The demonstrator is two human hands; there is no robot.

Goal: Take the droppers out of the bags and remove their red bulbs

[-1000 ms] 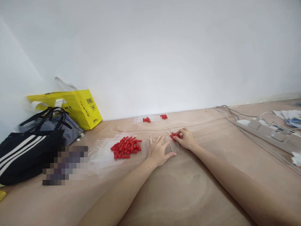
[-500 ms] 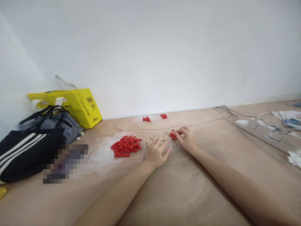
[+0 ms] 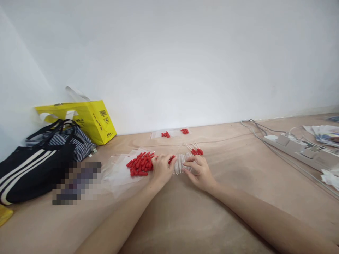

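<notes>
My left hand [image 3: 162, 170] is closed on a red rubber bulb [image 3: 171, 159], which shows between thumb and forefinger. Just beside it lies a row of thin clear tubes [image 3: 179, 164]. Over the right end of that row is my right hand [image 3: 200, 172], thumb and forefinger a little apart; I see nothing held between them. Past its knuckles sits a small bunch of red bulbs [image 3: 197, 152] with thin tubes pointing away from them. A heap of loose red bulbs [image 3: 139, 164] rests on clear plastic bags [image 3: 116, 174] left of my left hand, which partly covers it.
Toward the wall lies a clear bag [image 3: 174, 133] with red bulbs and tubes. On the left stand a yellow bag [image 3: 102, 123] and a black bag with white stripes [image 3: 31, 173]. A white power strip [image 3: 296, 144] with cables and some papers [image 3: 324, 134] are at right.
My left hand moved left off the tubes and took a red bulb. My right hand let go of the red-bulbed bunch and came nearer and left, over the tubes.
</notes>
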